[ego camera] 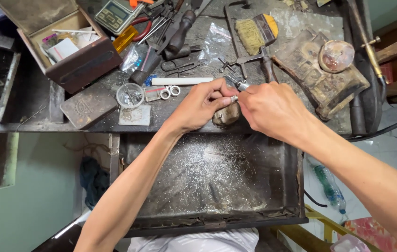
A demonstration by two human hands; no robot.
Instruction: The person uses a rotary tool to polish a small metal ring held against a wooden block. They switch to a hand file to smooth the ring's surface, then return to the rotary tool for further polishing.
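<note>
My left hand (203, 103) and my right hand (273, 108) meet over the front edge of a cluttered dark workbench (175, 112). The left fingertips pinch a small silver piece (234, 98), possibly a ring. My right hand grips a small metal tool (241, 85) whose tip touches that piece. Both rest against a worn wooden bench peg (226, 115) that juts from the bench edge. Below them an open metal drawer (207, 177) holds a scatter of silvery filings.
On the bench lie a brush (254, 31), a white rod (182, 80), a small round dish (130, 94), pliers and other hand tools (170, 32), a scale (114, 15), an open wooden box (70, 46) and a charred block (322, 74). A torch pipe (368, 46) runs along the right.
</note>
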